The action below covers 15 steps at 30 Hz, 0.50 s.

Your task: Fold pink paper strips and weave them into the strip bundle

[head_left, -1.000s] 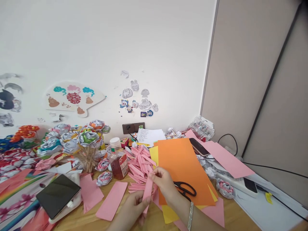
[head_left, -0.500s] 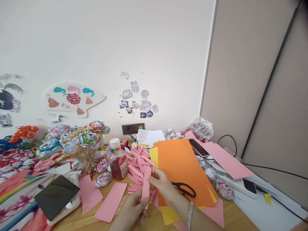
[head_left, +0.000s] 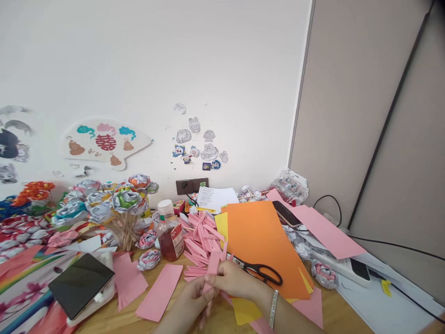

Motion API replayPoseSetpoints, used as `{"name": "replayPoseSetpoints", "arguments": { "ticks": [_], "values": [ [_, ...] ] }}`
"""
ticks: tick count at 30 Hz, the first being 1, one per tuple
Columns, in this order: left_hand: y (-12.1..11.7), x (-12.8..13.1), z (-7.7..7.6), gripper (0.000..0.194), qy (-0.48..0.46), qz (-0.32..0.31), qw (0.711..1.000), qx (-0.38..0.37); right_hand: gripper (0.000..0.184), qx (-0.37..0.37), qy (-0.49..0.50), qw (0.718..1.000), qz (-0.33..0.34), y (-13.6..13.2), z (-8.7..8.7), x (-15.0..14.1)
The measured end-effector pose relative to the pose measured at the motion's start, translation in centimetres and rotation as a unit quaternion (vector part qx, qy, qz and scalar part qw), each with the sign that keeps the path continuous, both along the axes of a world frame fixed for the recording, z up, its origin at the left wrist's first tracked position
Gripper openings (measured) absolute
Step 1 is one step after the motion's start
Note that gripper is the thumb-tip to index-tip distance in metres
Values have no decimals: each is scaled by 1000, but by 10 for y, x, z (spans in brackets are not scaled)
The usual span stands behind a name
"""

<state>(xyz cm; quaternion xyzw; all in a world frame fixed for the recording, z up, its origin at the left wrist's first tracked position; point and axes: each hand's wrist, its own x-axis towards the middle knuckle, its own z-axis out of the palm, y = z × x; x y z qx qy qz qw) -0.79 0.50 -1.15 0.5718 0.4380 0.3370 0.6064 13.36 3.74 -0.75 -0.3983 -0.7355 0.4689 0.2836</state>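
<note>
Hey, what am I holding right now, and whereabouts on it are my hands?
A pink paper strip: your left hand and right hand grip it together below its upper end; its lower part is mostly hidden.

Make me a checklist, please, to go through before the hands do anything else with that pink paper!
1. Left hand has the pink strip: ok, it grips the lower part.
2. Right hand is on the strip too: ok, its thumb presses there.
3. Strip's edges line up: cannot tell, the hands cover its lower part.
4. Scissors are well away from the right hand: not ok, they lie close beside it on the orange paper.
5. Another pink piece is nearby: ok, one lies flat left of the left hand.
</note>
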Motion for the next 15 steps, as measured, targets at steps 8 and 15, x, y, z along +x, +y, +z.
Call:
{"name": "replayPoseSetpoints", "arguments": {
  "ticks": [8,15],
  "values": [
    [-3,-5,16,34,-28,-38,999,-13,45,18,-20,998,-50,1,-5,-3],
    [-3,-7,16,37,-13,-72,997,-29,54,-22,59,997,-47,0,-6,-6]
  ]
}}
